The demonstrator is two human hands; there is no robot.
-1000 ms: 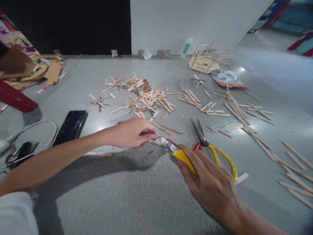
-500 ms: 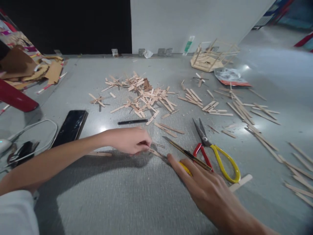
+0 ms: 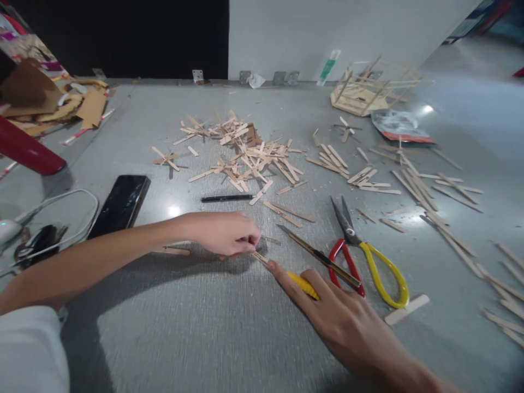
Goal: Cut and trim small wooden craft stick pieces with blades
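Observation:
My left hand (image 3: 225, 233) rests on the grey floor with its fingers pinched on a short wooden stick (image 3: 260, 257). From the lower right, my right hand (image 3: 341, 319) lies over a yellow utility knife (image 3: 303, 285). Its index finger stretches along the knife, and the fingertip touches the near end of that stick. Only part of the knife's yellow handle shows under the fingers; the blade is hidden. A thin metal strip (image 3: 319, 254) lies just right of the knife, beside scissors (image 3: 368, 262) with one red and one yellow handle.
A pile of cut wooden sticks (image 3: 245, 158) and a black pen (image 3: 225, 198) lie beyond my hands. Longer sticks (image 3: 413, 185) spread to the right. A stick frame (image 3: 368, 90) and a plastic bag (image 3: 399, 125) sit far right. A phone (image 3: 120, 204), a white cable (image 3: 61, 218) and cardboard scraps (image 3: 41, 103) are on the left.
My right hand has lowered the knife from the stick and now lies flatter, with the index finger reaching to the stick's end. The left hand shifted slightly nearer, uncovering the black pen.

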